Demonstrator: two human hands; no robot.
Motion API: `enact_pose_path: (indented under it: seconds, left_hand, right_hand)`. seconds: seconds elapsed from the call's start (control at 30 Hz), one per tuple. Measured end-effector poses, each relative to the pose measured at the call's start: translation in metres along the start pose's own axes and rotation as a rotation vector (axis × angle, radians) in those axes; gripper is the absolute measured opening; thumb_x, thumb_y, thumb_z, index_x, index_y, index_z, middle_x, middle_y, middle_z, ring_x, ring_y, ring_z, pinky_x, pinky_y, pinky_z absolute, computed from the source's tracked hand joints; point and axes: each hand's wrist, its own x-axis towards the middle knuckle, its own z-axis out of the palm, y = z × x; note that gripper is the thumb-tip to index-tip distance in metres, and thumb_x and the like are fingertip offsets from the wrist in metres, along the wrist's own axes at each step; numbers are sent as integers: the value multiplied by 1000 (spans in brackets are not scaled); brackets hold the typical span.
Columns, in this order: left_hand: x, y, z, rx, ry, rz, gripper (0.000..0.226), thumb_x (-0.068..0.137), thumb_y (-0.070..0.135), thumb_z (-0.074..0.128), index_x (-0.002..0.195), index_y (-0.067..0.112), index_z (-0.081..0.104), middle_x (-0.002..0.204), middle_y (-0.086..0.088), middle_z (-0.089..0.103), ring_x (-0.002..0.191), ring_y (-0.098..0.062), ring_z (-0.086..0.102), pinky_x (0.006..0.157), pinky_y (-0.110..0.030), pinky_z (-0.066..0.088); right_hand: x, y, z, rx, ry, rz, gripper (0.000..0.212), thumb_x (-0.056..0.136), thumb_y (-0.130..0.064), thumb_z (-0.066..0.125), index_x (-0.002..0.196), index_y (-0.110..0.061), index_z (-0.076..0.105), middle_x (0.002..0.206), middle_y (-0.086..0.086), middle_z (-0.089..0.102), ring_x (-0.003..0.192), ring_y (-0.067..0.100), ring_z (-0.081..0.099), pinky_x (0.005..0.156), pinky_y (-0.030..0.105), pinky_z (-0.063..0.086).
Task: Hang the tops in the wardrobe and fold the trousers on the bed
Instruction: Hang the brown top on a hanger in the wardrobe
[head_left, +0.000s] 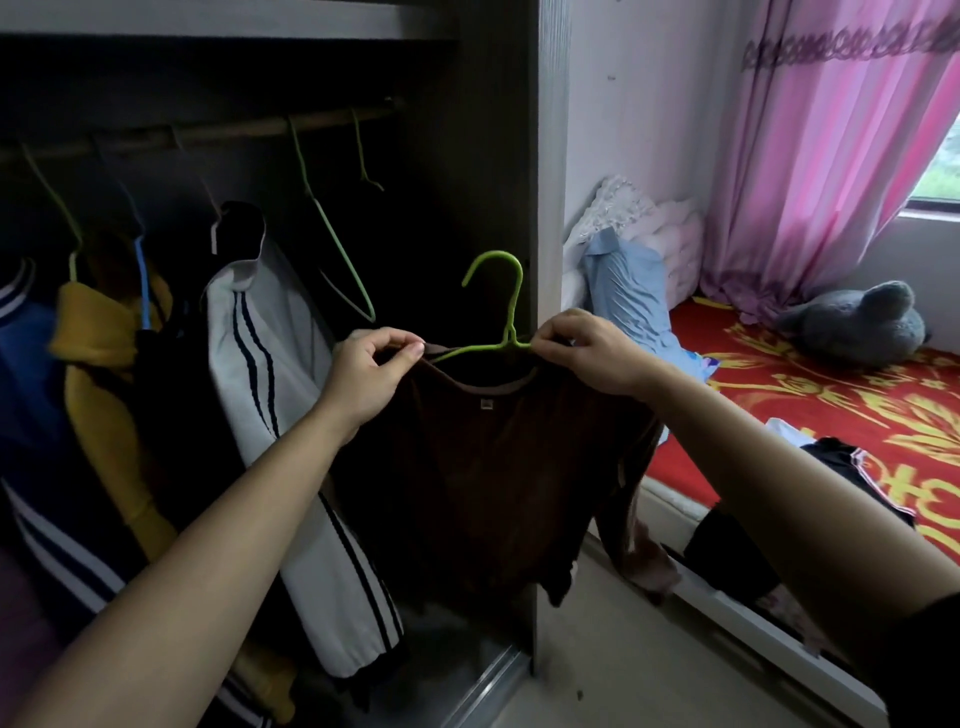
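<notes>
Near the open wardrobe (498, 78), both hands pinched a brown top (488, 467) at its shoulders, left hand (371, 379) and right hand (587, 353) seating it on a green hanger (506, 306), likely readying it for the rail (208, 130) above left.

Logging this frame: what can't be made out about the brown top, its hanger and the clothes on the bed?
Head view only:
- Green hanger: arm ends hidden under the brown top and the pinching left hand and right hand.
- Brown top: hem lost in wardrobe shadow; collar label too small to read.
- Dark garment on the bed: mostly behind the right forearm; trousers or not, unclear.
</notes>
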Motion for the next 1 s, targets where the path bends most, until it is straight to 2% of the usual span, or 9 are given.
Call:
enact_pose_path:
  seconds: [0.07, 0.13, 0.23, 0.3, 0.43, 0.53, 0.7, 0.87, 1.0]
  left_hand:
    - [5, 2, -6, -27, 26, -24, 8, 92, 33, 67, 94, 31, 74, 106, 9, 65, 104, -2, 59, 94, -23, 47]
    - [7, 8, -9, -115, -4, -53, 9, 94, 34, 65, 97, 32, 73, 105, 6, 68, 103, -6, 62, 90, -24, 49]
    - [4, 15, -12, -99, -216, -72, 21, 91, 39, 68, 110, 29, 69, 104, 9, 70, 101, -2, 64, 85, -19, 47]
    - [2, 12, -12, 53, -365, -69, 31, 85, 41, 74, 114, 29, 69, 106, 8, 71, 102, -4, 65, 89, -26, 51]
    - [-2, 13, -3, -108, -198, -49, 14, 84, 17, 77, 98, 20, 77, 87, 5, 77, 85, -8, 72, 80, -19, 55]
    - [-3, 14, 2, -206, -106, -60, 15, 80, 12, 80, 95, 15, 78, 85, 1, 77, 81, -9, 72, 78, -21, 56]
    - [-2, 19, -5, -250, -122, -52, 18, 79, 6, 80, 95, 14, 77, 84, 0, 77, 80, -8, 72, 77, -19, 57]
    - [-6, 29, -8, -238, -257, 6, 20, 81, 5, 77, 101, 7, 77, 90, -3, 77, 87, -10, 73, 77, -15, 54]
    - [-8, 28, -18, -254, -226, -20, 15, 86, 14, 75, 99, 9, 78, 90, -4, 77, 88, -15, 73, 78, -20, 56]
  right_hand:
    - [3, -8, -10, 24, 10, 50, 16, 96, -26, 63, 95, -14, 73, 99, -3, 61, 96, 11, 59, 83, 16, 39]
    - [5, -14, -17, 63, -9, 84, 17, 96, -24, 63, 95, -11, 74, 101, 0, 62, 95, 12, 59, 81, 17, 41]
    - [7, -16, -21, 158, -15, 118, 16, 96, -23, 64, 96, -11, 74, 100, 1, 69, 87, 7, 60, 71, 7, 40]
    - [5, -19, -23, 171, -20, 134, 16, 96, -24, 64, 97, -12, 75, 96, -2, 71, 84, 4, 59, 70, 5, 40]
    - [-4, -14, -25, 128, -35, 78, 24, 93, -44, 66, 105, -24, 73, 98, -7, 72, 93, 8, 66, 86, 21, 49]
    - [-20, 3, -32, 5, -24, 114, 44, 85, -69, 59, 116, -38, 65, 98, -9, 70, 90, 6, 67, 83, 23, 51]
    - [-36, 21, -44, -314, -216, 211, 17, 93, -33, 67, 99, -18, 70, 78, -8, 62, 83, 14, 58, 74, 28, 42]
    - [-28, -24, -38, 49, -258, 135, 31, 90, -37, 72, 120, -31, 69, 93, -12, 71, 85, 3, 65, 83, 19, 49]
    - [-23, -48, -22, 143, -329, 109, 19, 97, -30, 64, 109, -21, 76, 98, -4, 76, 92, 7, 68, 89, 31, 54]
